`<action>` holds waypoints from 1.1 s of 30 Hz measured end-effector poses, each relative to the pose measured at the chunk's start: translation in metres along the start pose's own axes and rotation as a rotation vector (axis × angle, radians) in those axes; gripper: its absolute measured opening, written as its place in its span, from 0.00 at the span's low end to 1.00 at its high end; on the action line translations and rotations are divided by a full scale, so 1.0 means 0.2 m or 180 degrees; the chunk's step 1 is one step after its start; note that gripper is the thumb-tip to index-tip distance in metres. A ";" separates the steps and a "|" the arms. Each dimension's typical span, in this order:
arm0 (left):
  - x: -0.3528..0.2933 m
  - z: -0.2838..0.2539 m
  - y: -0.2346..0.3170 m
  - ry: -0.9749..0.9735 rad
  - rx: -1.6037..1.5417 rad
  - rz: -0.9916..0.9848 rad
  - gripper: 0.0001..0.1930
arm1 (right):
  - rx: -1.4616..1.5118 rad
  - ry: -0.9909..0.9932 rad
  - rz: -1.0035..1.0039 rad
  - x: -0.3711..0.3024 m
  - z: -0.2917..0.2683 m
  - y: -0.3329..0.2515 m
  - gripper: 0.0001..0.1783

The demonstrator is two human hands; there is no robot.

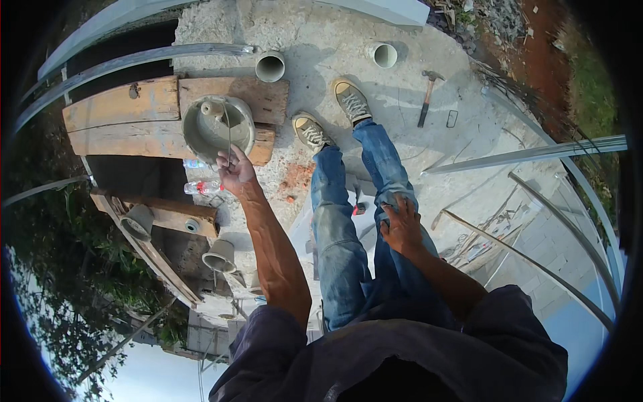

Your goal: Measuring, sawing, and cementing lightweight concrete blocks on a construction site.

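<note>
Red-labelled bottle (201,188) near left hand (237,172), print illegible

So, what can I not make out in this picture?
In the head view:
Bottom of the bucket: hidden by its grey contents.
Palm of the right hand: hidden against the jeans.
Whether the left hand grips the thin wire: too small to tell.
Dark-edged rectangle by the hammer: too small to identify.

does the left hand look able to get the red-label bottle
Probably yes: the bottle lies right beside the left hand with nothing visible between them, though that hand may be holding a wire.
</note>
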State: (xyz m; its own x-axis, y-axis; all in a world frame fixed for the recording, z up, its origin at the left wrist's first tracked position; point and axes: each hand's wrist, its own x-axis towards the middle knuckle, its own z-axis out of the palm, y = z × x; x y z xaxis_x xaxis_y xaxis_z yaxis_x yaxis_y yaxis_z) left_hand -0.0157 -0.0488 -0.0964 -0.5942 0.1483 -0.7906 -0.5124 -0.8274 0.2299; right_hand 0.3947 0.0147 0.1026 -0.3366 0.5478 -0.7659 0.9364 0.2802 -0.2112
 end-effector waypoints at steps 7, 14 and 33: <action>0.28 0.13 0.20 0.1220 0.0520 -0.0181 0.14 | 0.0561 0.0110 0.0748 -0.05 0.07 -0.10 0.24; -0.26 0.15 -0.27 0.1360 0.2341 -0.0107 0.09 | 0.1750 0.0882 0.1495 -0.08 0.10 -0.05 0.22; -1.53 -0.78 -2.07 -0.3094 0.7173 -0.1996 0.12 | 0.3704 0.1575 0.2368 0.42 0.49 1.14 0.32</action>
State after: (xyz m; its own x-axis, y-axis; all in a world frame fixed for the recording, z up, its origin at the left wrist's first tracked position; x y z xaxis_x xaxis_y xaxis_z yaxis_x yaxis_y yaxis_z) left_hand 0.4747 0.1636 -0.0386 0.1349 0.6251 -0.7688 0.1457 0.7550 0.6394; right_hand 0.5904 0.0483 -0.0690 0.4746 0.5544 -0.6837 0.3747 -0.8301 -0.4130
